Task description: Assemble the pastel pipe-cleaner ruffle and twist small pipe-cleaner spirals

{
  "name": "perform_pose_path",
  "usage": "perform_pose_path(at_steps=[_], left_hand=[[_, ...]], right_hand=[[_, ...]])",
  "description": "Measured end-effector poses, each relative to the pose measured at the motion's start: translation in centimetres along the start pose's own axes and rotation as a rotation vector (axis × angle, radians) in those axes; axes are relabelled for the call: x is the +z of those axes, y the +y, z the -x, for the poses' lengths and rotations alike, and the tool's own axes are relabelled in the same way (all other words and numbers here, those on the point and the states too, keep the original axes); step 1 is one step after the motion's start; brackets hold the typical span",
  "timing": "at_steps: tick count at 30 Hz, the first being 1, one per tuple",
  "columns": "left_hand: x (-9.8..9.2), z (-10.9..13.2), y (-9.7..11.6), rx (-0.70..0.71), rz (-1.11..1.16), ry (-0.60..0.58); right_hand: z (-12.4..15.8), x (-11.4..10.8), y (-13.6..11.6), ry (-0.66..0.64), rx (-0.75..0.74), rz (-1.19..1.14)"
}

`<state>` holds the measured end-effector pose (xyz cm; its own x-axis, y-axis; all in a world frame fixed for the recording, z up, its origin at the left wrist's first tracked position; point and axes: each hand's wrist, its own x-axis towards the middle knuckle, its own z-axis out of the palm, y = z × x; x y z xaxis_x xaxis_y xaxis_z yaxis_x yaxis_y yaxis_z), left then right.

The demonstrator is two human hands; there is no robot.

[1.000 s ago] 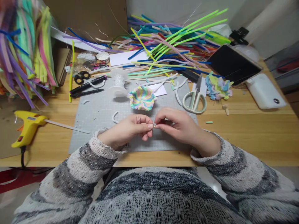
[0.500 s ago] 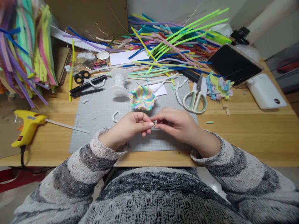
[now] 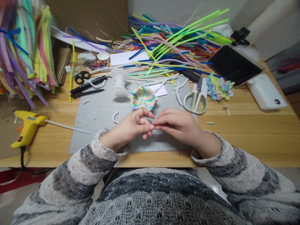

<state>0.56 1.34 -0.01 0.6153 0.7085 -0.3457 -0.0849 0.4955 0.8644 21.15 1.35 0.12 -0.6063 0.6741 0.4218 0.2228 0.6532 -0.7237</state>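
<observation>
My left hand (image 3: 136,125) and my right hand (image 3: 179,125) meet at the fingertips above the grey cutting mat (image 3: 93,137). Both are closed in a pinch around something tiny, mostly hidden by the fingers and too small to name. The left index finger is lifted off the thumb. Just beyond the hands sits a ruffled pastel-striped flower shape (image 3: 143,97) made of pipe cleaners. A bent white pipe-cleaner piece (image 3: 115,117) lies left of it on the mat. Behind stands a spool of clear thread (image 3: 119,83).
Scissors (image 3: 195,99) lie right of the hands, beside a pastel ruffled bundle (image 3: 219,87). A yellow glue gun (image 3: 28,127) rests at the left. Heaped pipe cleaners (image 3: 173,40) fill the back. A dark-screened tablet (image 3: 235,65) and a white power bank (image 3: 266,92) are at the right.
My left index finger has lifted away from the pinch, and the right fingers have closed together more. Both hands stay at about the same place over the mat.
</observation>
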Motion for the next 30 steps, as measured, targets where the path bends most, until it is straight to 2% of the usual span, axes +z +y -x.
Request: perform_pose_path(at_steps=[7, 9, 13, 15, 19, 23, 30], left_hand=[[0.1, 0.1, 0.1, 0.014, -0.016, -0.029], [0.3, 0.1, 0.0, 0.059, -0.019, -0.007], [0.5, 0.0, -0.1, 0.151, 0.005, 0.145], [0.6, -0.1, -0.2, 0.159, -0.036, 0.184], [0.7, -0.2, -0.5, 0.126, -0.106, 0.183], [0.7, -0.3, -0.9, 0.101, -0.018, 0.202], [1.0, -0.6, -1.1, 0.003, 0.141, 0.178]], right_hand=[[0.1, 0.2, -0.2, -0.046, 0.015, 0.057], [0.1, 0.3, -0.3, 0.015, 0.038, 0.073], [0.0, 0.7, -0.6, 0.200, 0.082, 0.116], [0.0, 0.9, -0.8, 0.270, 0.097, 0.167], [0.3, 1.1, -0.9, 0.303, 0.076, 0.263], [0.4, 1.3, -0.9, 0.290, 0.051, 0.315], [0.6, 1.6, -1.0, 0.340, 0.059, 0.328]])
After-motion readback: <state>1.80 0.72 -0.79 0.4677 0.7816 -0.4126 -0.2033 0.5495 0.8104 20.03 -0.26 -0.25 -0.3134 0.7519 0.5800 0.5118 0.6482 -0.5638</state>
